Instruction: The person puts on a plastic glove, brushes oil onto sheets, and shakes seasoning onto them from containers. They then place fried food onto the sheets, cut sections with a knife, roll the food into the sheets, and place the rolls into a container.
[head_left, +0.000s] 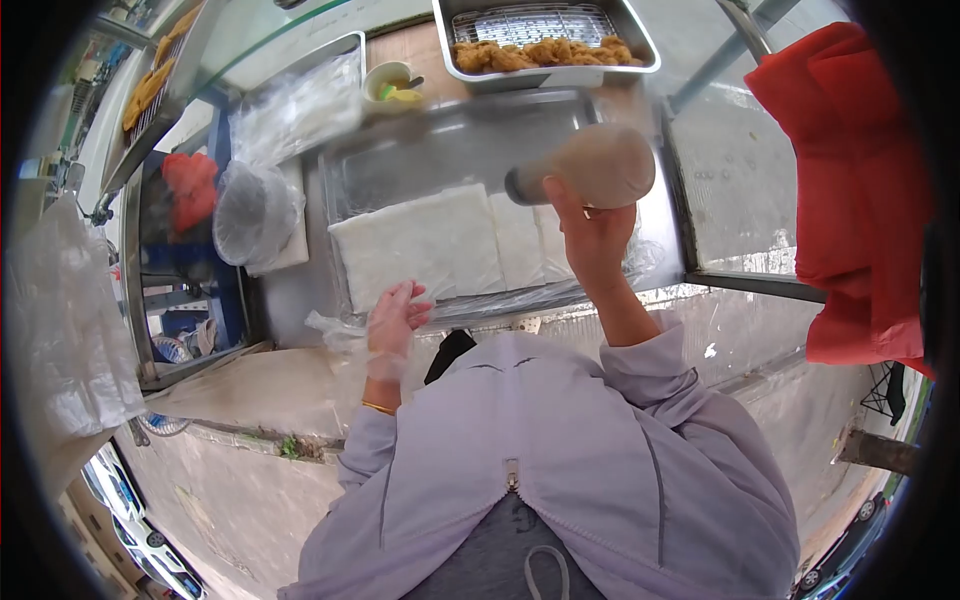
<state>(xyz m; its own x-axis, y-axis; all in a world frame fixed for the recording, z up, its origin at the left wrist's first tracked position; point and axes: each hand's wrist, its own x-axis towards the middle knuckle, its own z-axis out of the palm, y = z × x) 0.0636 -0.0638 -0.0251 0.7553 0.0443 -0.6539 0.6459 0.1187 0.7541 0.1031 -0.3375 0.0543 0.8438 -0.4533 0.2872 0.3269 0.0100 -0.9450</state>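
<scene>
My right hand grips a cloudy bottle with greyish-brown contents. The bottle lies nearly on its side above the metal tray, its dark cap pointing left. A clear plastic glove covers my left hand, which hovers at the tray's front edge with fingers loosely bent and apart, holding nothing visible. Just beyond those fingers, flat white paper-like sheets overlap in a row across the tray. Crumpled clear plastic film runs along the near rim. My right hand hides part of the sheets.
Fried golden pieces sit in a deep steel pan at the back. Left of it stand a small cup and a tray of clear plastic bags. A plastic-covered bowl is at left; red cloth hangs right.
</scene>
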